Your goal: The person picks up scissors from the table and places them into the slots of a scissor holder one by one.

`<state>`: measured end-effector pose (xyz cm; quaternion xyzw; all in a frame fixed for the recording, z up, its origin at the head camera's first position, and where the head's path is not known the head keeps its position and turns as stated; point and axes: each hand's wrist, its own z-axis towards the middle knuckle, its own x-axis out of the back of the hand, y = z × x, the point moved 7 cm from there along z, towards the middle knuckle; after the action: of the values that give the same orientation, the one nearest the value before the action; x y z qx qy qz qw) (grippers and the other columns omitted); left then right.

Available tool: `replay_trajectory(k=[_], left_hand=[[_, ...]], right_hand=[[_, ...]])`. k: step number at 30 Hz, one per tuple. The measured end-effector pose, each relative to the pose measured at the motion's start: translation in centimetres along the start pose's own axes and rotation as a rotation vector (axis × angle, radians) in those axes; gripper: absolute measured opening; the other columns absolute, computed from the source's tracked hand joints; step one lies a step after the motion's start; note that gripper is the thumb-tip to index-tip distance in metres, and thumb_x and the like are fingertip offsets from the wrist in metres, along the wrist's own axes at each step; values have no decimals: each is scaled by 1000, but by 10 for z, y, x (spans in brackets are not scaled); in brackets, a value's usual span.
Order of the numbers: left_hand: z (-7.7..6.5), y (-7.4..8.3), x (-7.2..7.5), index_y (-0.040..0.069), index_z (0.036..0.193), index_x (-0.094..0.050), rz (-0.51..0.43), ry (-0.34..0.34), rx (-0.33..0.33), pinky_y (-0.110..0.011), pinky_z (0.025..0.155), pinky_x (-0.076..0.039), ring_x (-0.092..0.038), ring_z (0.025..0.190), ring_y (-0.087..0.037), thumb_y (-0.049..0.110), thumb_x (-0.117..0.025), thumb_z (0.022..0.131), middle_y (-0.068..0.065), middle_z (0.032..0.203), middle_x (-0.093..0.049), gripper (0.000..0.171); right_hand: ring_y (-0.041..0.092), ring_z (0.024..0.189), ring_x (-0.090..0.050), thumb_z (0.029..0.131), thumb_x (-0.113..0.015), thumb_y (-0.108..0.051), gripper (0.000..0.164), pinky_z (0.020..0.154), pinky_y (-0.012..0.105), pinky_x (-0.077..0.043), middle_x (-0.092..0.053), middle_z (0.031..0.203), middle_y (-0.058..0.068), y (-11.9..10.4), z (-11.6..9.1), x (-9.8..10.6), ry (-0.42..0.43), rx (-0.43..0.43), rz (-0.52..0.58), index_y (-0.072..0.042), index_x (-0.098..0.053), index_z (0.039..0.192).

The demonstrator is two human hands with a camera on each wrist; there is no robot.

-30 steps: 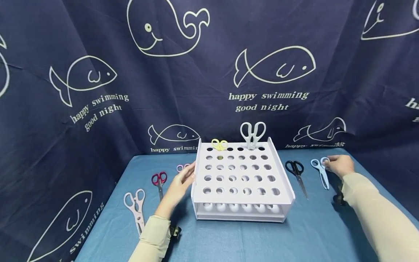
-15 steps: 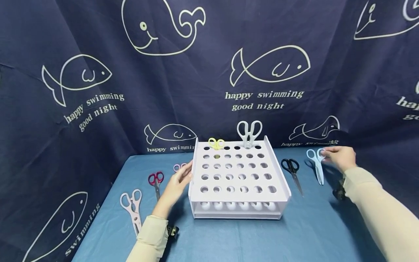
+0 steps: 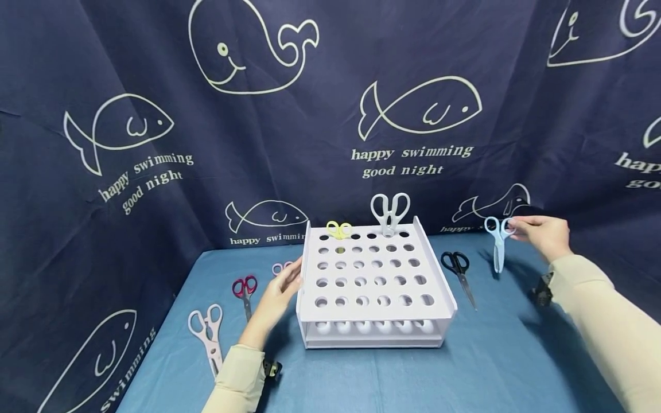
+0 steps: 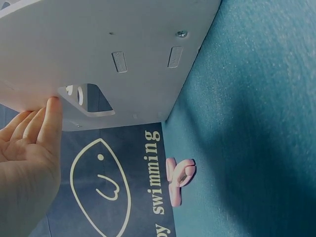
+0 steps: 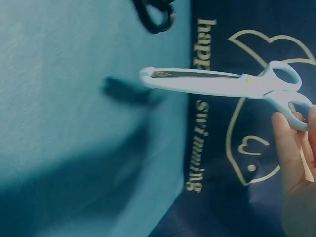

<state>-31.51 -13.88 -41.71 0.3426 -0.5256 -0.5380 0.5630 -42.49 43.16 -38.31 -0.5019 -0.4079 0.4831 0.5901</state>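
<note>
From the head view I count seven pairs of scissors, two hands and one white rack [image 3: 382, 312] with five rows of six holes in its top. Taking the rack as the dial's centre, the yellow scissors [image 3: 339, 232] stand in its back part toward eleven o'clock and the grey scissors [image 3: 388, 222] near twelve; on the blue cloth [image 3: 382, 384] lie the black scissors [image 3: 461, 275] at three, the pale pink scissors [image 3: 210, 338] at eight, and the red scissors [image 3: 246, 295] at nine, with the small pink scissors [image 3: 283, 267], partly hidden, also about nine. Between two and three, the right hand [image 3: 547, 236] holds the light blue scissors [image 3: 498, 252] by one handle loop, tips pointing to six; the left hand [image 3: 273, 301] rests against the rack's nine-o'clock side. The left wrist view shows what the head view hides, that side's outer face with a screw [image 4: 181, 34] and a cut-out [image 4: 90, 113]; the fingers are nearly straight and close together, fingertips touching the wall beside the opening. The right wrist view has the fingertips pinched on the loop, the blades together and aimed toward nine, and a yellowish dot [image 5: 250, 80] at the pivot, too small to see from the head.
</note>
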Motion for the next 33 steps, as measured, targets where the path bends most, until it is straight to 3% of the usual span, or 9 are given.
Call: replay_trajectory(k=[3,6,13,20,33], left_hand=[[-1,0,0,9,148,-39,-5,4,3,-38,114,-36,-41,139,-25,14,-51,101,-12,151,-42,49],[-1,-1,0,8,148,-39,-8,5,-3,-38,114,-36,-40,139,-25,15,-51,100,-13,151,-42,49],[-2,-1,-2,7,148,-39,-43,-14,-18,-38,113,-37,-40,139,-26,15,-51,101,-14,151,-41,50],[-2,-1,0,6,148,-39,-43,-5,-21,-37,113,-38,-40,139,-27,15,-52,100,-14,151,-41,50],[0,1,-1,4,148,-38,-51,-12,-32,-35,112,-39,-39,140,-28,13,-51,100,-16,151,-40,50]], right_hand=[[7,61,-71,89,-62,7,31,58,20,-60,-73,67,-5,-10,-1,-5,-18,14,128,-17,-76,73],[7,63,-71,89,-63,6,29,59,21,-60,-73,68,-3,-22,-1,-10,-26,35,185,-15,-76,75],[8,63,-71,86,-67,3,22,60,21,-60,-74,70,-2,-48,-2,-22,-16,30,205,-13,-79,78],[9,69,-72,84,-72,-3,9,65,24,-61,-75,76,0,-73,-5,-46,-56,42,208,-8,-79,88],[14,73,-73,84,-72,-2,11,71,27,-61,-75,79,8,-113,-14,-88,-133,71,303,0,-76,95]])
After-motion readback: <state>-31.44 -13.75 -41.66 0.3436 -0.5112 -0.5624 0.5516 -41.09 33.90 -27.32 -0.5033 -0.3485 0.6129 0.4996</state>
